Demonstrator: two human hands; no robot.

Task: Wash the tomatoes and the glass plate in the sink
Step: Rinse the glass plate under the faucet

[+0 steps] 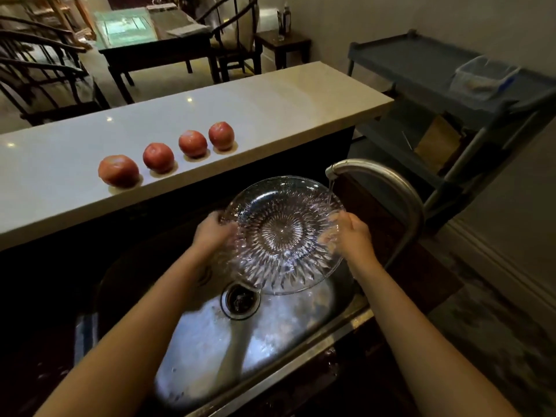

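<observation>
A clear cut-glass plate (282,233) is held tilted above the steel sink (210,341). My left hand (212,230) grips its left rim and my right hand (353,234) grips its right rim. A thin stream of water falls from the curved metal faucet (388,182) onto the plate's upper right edge. Several red tomatoes sit in a row on the white counter behind the sink, from the leftmost tomato (118,170) to the rightmost tomato (221,135).
The sink drain (240,299) lies below the plate. The white counter (270,106) runs across behind the sink. A grey utility cart (451,85) with a plastic tub (484,76) stands at the right. Dark chairs and a table (150,46) are beyond the counter.
</observation>
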